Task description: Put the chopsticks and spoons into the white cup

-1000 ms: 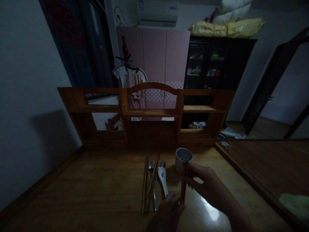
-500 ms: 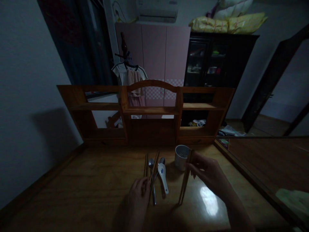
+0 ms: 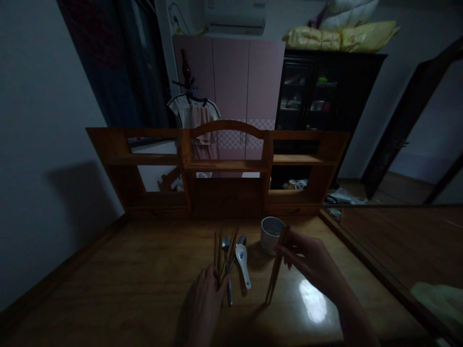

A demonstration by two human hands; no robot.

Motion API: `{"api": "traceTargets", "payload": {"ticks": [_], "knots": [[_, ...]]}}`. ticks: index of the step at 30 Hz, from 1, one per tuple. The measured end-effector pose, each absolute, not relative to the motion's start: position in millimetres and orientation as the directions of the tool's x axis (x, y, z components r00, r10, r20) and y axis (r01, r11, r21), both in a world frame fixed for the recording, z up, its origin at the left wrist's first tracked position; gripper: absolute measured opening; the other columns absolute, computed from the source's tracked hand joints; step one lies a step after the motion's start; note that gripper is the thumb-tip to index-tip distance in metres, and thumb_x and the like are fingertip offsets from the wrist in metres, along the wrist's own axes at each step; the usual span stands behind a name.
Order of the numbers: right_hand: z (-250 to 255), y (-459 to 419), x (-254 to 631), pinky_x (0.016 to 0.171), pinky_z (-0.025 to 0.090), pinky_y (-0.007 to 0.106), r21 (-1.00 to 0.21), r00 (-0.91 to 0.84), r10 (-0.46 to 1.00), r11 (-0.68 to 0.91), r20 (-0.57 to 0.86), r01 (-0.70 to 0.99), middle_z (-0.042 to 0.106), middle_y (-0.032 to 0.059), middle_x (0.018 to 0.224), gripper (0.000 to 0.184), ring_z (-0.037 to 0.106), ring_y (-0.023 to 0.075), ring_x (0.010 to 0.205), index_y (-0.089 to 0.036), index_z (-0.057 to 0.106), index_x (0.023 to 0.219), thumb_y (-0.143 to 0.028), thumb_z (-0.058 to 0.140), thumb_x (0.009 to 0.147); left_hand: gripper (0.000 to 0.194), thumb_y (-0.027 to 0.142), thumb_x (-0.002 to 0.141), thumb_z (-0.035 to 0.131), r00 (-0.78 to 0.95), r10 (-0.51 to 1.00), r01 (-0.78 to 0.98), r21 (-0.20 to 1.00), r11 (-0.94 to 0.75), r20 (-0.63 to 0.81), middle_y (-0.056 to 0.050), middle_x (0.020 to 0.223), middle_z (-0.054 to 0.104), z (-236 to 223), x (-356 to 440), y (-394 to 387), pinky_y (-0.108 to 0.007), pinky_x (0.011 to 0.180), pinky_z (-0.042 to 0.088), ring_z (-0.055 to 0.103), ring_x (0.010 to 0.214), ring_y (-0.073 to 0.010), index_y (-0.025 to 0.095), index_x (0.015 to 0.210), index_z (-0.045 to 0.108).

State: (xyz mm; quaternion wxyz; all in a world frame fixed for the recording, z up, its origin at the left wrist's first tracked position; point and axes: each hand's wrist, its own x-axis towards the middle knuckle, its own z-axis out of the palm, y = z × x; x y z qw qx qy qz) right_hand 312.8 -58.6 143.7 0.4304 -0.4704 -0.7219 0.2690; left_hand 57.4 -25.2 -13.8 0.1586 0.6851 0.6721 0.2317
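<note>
My right hand (image 3: 307,255) pinches a pair of chopsticks (image 3: 275,274) near their top, with the lower tips pointing down toward the table beside the grey cup (image 3: 271,236). Over the cutlery at the middle, my left hand (image 3: 210,294) is closed on more chopsticks (image 3: 216,250), whose far ends stick out past the fingers. Another pair of chopsticks (image 3: 233,243) crosses a long metal spoon (image 3: 225,243). Alongside lie a second metal spoon (image 3: 241,240), partly covered, and a white ceramic spoon (image 3: 243,265) with a blue mark.
The wooden tabletop (image 3: 119,274) carries all of this. At its back stands a wooden shelf unit (image 3: 227,207), and a raised ledge (image 3: 365,260) runs along the right. A wall (image 3: 47,144) closes the left side.
Beside the long spoon, the chopsticks at my left hand have shifted slightly left and spread apart as its fingers moved. My right hand stays nearly still with its pair.
</note>
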Motion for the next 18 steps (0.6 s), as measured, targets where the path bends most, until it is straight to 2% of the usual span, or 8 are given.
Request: {"api": "traceTargets", "payload": {"ticks": [4, 9, 15, 18], "knots": [[140.1, -57.4, 312.4, 0.054, 0.05, 0.021, -0.782, -0.175, 0.905, 0.424, 0.388, 0.458, 0.061, -0.0005, 0.072, 0.014, 0.058, 0.0115, 0.059, -0.018, 0.058, 0.086, -0.031, 0.059, 0.091, 0.022, 0.04, 0.09, 0.045, -0.015, 0.992, 0.837, 0.545, -0.056, 0.125, -0.006, 0.097, 0.059, -15.9, 58.1, -25.9, -0.029, 0.076, 0.043, 0.058, 0.092, -0.0215, 0.02, 0.095, 0.053], [136.5, -59.6, 311.6, 0.053, 0.047, 0.021, -0.735, -0.154, 0.897, 0.43, 0.414, 0.525, 0.061, -0.0017, 0.067, 0.012, 0.057, 0.0117, 0.058, -0.018, 0.06, 0.084, -0.029, 0.063, 0.089, 0.022, 0.041, 0.091, 0.044, -0.02, 0.994, 0.834, 0.55, -0.042, 0.107, -0.004, 0.092, 0.058, -12.8, 59.1, -25.6, -0.029, 0.074, 0.043, 0.059, 0.085, -0.0201, 0.021, 0.089, 0.052], [136.1, -61.5, 308.6, 0.052, 0.044, 0.021, -0.702, -0.15, 0.885, 0.444, 0.441, 0.557, 0.06, -0.0023, 0.065, 0.013, 0.057, 0.0118, 0.058, -0.018, 0.06, 0.082, -0.029, 0.065, 0.087, 0.024, 0.034, 0.096, 0.035, -0.066, 0.997, 0.892, 0.45, 0.042, 0.038, -0.009, 0.103, 0.061, 12.7, 62.6, -26.1, -0.027, 0.073, 0.042, 0.061, 0.09, -0.0197, 0.019, 0.096, 0.054], [136.7, -61.7, 307.5, 0.052, 0.043, 0.021, -0.697, -0.147, 0.883, 0.444, 0.445, 0.563, 0.059, -0.0022, 0.065, 0.015, 0.057, 0.0118, 0.057, -0.018, 0.059, 0.081, -0.03, 0.064, 0.087, 0.026, 0.03, 0.097, 0.031, -0.071, 0.996, 0.912, 0.409, 0.044, 0.052, -0.011, 0.108, 0.06, 19.3, 64.0, -25.8, -0.026, 0.074, 0.042, 0.062, 0.092, -0.0197, 0.018, 0.102, 0.054]]}}
